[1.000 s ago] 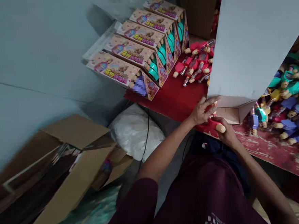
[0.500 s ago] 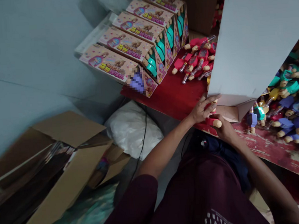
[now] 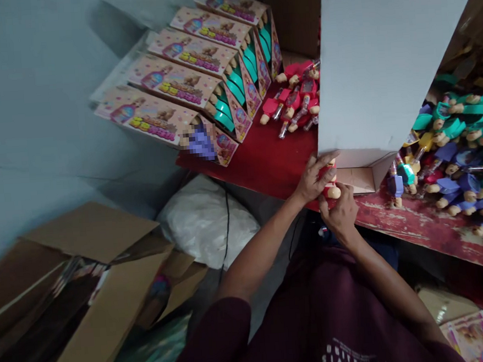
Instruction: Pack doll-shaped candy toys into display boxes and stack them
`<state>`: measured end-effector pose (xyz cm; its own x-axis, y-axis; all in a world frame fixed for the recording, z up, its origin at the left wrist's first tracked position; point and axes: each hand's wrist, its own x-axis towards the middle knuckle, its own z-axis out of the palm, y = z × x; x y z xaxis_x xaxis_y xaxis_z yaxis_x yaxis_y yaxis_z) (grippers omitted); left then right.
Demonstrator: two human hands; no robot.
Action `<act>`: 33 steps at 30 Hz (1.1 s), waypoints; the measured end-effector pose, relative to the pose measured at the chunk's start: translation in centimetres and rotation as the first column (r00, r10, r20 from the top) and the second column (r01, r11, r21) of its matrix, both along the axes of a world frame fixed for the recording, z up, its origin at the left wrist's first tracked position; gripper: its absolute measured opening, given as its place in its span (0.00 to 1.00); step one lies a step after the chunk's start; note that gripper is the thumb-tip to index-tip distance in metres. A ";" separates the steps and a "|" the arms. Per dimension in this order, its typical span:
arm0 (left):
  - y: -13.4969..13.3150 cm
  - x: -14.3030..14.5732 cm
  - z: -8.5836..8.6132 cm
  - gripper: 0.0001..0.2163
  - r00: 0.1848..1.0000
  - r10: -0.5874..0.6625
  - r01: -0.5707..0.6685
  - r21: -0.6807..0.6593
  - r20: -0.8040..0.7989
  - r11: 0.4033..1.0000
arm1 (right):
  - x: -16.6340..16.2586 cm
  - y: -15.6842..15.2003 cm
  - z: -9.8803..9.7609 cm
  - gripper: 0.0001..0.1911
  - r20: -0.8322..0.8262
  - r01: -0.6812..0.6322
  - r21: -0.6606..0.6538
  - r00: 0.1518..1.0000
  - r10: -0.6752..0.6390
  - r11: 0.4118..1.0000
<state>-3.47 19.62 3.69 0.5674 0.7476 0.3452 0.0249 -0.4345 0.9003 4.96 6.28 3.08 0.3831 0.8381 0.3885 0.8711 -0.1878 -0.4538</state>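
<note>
Two hands (image 3: 312, 180) (image 3: 342, 212) on red toys (image 3: 333, 192) — white box (image 3: 374, 67) adjoining, red table (image 3: 285, 164)

Wall (image 3: 24, 97), pale blue-grey, filling the sector from 9 to 11 o'clock; a thin dark seam crosses it at 9 o'clock. Table (image 3: 271, 165), red, its front edge slanting from near centre towards 4 o'clock, where the paint is worn. Brown panel (image 3: 296, 17), upright, at 1 o'clock. Sack (image 3: 186, 215), white and bulging, left of centre towards 8 o'clock; a black cord (image 3: 227, 226) passes over it. Carton (image 3: 106, 323), flaps open, at 8 o'clock; contents dark, partly indistinct. Green bag (image 3: 154, 350), blurred, at 7 o'clock, beside the carton. Printed sheet (image 3: 471, 336), pink-bordered, at 4 o'clock, below table level.
</note>
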 end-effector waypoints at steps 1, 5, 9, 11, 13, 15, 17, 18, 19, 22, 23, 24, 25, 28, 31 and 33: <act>0.0 0.0 0.0 0.26 1.000 -0.004 0.004 0.006 -0.004 1.000 | -0.2 0.1 0.3 0.25 0.019 0.015 -0.043 1.000 -0.014 0.999; 0.2 -0.2 0.0 0.24 1.000 0.002 -0.001 0.024 -0.031 1.000 | -0.6 0.4 1.4 0.25 0.058 0.031 -0.179 0.998 -0.021 0.983; 0.2 -0.3 0.2 0.25 0.999 0.004 -0.004 0.000 -0.033 1.000 | -1.1 0.9 1.7 0.26 0.023 0.028 -0.245 0.999 -0.023 0.969; 0.2 -0.3 0.3 0.25 0.999 -0.002 0.001 -0.020 -0.039 1.000 | -1.3 1.1 1.5 0.31 0.019 0.060 -0.252 0.998 -0.057 0.966; 0.2 -0.3 0.5 0.25 0.999 -0.005 0.003 -0.028 -0.039 1.000 | -1.3 1.2 1.0 0.38 0.012 0.083 -0.261 0.997 -0.082 0.962; 0.2 -0.3 0.5 0.24 0.999 -0.002 0.001 -0.028 -0.032 1.000 | -1.3 1.3 0.3 0.44 -0.016 0.071 -0.275 0.997 -0.079 0.959; 0.1 -0.3 0.6 0.24 1.000 0.006 -0.007 -0.038 -0.027 0.999 | -1.5 1.6 -0.3 0.46 -0.065 0.048 -0.287 0.996 -0.069 0.957; 0.1 -0.3 0.6 0.24 1.000 0.006 -0.008 -0.045 -0.026 0.999 | -1.6 1.7 -0.5 0.47 -0.091 0.041 -0.290 0.993 -0.070 0.956; 0.1 -0.3 0.6 0.24 1.000 0.004 -0.006 -0.052 -0.027 0.999 | -1.7 1.7 -0.7 0.46 -0.116 0.037 -0.294 0.990 -0.074 0.955; 0.1 -0.3 0.7 0.24 0.999 -0.002 0.000 -0.059 -0.032 0.998 | -1.4 1.1 -0.6 0.44 -0.174 -0.020 -0.293 0.984 -0.032 0.956; 0.1 -0.4 0.8 0.24 0.999 -0.001 -0.001 -0.059 -0.034 0.998 | -0.7 0.5 -0.5 0.43 -0.191 -0.057 -0.275 0.982 0.003 0.960; 0.1 -0.5 0.8 0.25 0.999 0.000 -0.003 -0.060 -0.037 0.998 | 0.3 -0.3 -0.5 0.40 -0.211 -0.091 -0.241 0.977 0.040 0.966; 0.0 -0.6 0.8 0.25 0.999 -0.002 0.000 -0.062 -0.039 0.998 | 1.8 -1.2 -0.4 0.37 -0.231 -0.107 -0.193 0.971 0.061 0.975; -0.3 -0.7 0.6 0.24 1.000 -0.002 0.000 -0.071 -0.022 0.997 | 8.7 -4.3 -0.4 0.25 -0.268 0.061 -0.031 0.961 -0.067 0.998; -0.7 -0.6 0.2 0.27 1.000 0.021 -0.021 -0.097 -0.004 0.995 | 17.5 -5.7 0.1 0.22 -0.198 0.356 0.028 0.918 -0.344 0.934; -0.9 -0.3 0.0 0.28 0.999 0.041 -0.042 -0.109 -0.009 0.993 | 22.6 -4.7 0.8 0.21 -0.094 0.418 0.001 0.904 -0.416 0.908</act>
<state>-3.78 18.69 3.70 0.5367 0.8039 0.2565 0.0467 -0.3318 0.9422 27.52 1.53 3.89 0.7299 0.5865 0.3512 0.6707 -0.5148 -0.5341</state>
